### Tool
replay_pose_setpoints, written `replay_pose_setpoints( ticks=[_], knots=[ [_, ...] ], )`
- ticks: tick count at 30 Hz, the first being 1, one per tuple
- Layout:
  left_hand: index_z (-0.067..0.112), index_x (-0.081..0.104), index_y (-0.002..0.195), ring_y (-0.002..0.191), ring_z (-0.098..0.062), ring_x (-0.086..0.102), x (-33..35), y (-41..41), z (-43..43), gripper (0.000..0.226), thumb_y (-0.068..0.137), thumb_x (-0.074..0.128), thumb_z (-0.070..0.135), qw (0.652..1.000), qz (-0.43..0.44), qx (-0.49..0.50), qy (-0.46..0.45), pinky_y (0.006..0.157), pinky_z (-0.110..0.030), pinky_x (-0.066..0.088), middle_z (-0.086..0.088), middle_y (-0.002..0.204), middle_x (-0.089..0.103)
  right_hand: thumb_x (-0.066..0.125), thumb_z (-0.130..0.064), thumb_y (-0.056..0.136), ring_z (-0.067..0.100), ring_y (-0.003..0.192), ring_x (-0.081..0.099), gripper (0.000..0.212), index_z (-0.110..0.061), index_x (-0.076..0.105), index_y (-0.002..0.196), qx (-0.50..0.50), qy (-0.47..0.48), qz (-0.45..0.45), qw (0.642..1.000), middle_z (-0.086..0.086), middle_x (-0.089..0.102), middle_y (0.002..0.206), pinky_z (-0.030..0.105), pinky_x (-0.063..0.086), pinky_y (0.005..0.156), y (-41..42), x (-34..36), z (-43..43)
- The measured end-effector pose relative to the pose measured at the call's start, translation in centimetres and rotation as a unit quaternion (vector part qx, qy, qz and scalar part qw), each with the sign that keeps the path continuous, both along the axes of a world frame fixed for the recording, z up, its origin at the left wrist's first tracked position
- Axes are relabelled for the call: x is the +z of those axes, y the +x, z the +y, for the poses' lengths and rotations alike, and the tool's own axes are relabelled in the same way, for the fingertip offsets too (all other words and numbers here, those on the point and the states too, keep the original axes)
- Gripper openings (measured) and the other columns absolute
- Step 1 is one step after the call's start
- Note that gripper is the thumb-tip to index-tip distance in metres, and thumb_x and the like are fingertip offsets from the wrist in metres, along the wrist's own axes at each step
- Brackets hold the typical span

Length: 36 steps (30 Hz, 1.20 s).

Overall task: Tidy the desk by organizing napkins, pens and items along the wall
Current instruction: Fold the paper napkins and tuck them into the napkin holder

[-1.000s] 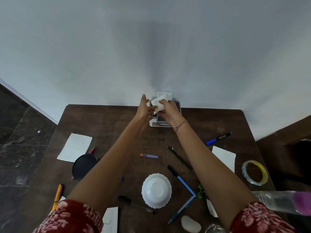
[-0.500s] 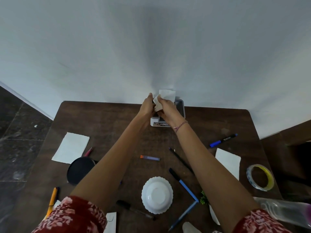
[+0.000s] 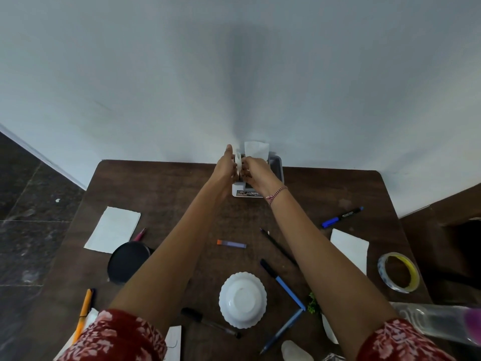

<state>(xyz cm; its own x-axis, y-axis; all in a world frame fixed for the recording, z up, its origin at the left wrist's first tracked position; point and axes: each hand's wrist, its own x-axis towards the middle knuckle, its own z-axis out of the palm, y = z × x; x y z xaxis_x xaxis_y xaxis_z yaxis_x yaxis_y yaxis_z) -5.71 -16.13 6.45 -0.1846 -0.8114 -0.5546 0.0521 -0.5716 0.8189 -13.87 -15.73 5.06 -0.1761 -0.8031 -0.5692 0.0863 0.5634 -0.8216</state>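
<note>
**Head view.** Looked down on a dark worktop set against a pale wall. Reached both arms to the far edge, at centre. Pinched a folded napkin on edge in the curled fingers of the right hand, just over the near-left corner of a grey holder. Pressed the left hand flat to the napkin's left face, fingers straight and pointing at the wall, thumb hidden. Recorded a second napkin upright in the holder, touching the wall.

- **At left:** recorded a flat napkin, a pink pen just beside it, a black disc just nearer, and an orange pen at the near edge.
- **At centre:** recorded an orange-capped marker, a black pencil, an upturned white bowl, a black pen, and two blue pens meeting end to end right of the bowl.
- **At right:** recorded a blue marker, another flat napkin, a tape roll and a clear bottle lying near.
</note>
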Motion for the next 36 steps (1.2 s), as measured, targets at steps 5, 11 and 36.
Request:
replay_pose_setpoints(
  ticks=[5,11,36],
  knots=[
    [0.003,0.048,0.128,0.058,-0.008,0.059,0.0,0.6,0.1,0.049,0.104,0.023,0.038,0.999,-0.031,0.012,0.0,0.049,-0.014,0.048,0.0,0.069,0.059,0.036,-0.005,0.09,0.02,0.063,0.053,0.031,0.01,0.059,0.105,-0.017,-0.004,0.007,1.0,0.013,0.052,0.074,0.03,0.048,0.064,0.0,0.5,0.5],
    [0.001,0.045,0.131,0.067,-0.015,0.052,1.0,1.5,0.7,0.046,0.102,0.031,0.034,0.997,-0.059,0.04,-0.015,0.06,-0.024,0.044,-0.004,0.08,0.054,0.042,-0.009,0.085,0.024,0.078,0.047,0.015,-0.014,0.054,0.076,-0.03,-0.001,0.006,1.0,0.011,0.049,0.082,0.035,0.038,0.07,0.6,1.4,1.5],
    [0.005,0.051,0.123,0.089,-0.02,0.057,4.5,10.5,14.8,0.031,0.098,0.046,0.024,0.98,-0.076,0.151,-0.102,0.068,-0.027,0.047,-0.009,0.105,0.059,0.036,-0.009,0.096,0.012,0.075,0.053,0.032,-0.003,0.055,0.121,0.063,-0.066,-0.096,0.991,0.0,0.057,0.083,0.026,0.037,0.062,7.2,5.1,14.3]
  ],
)
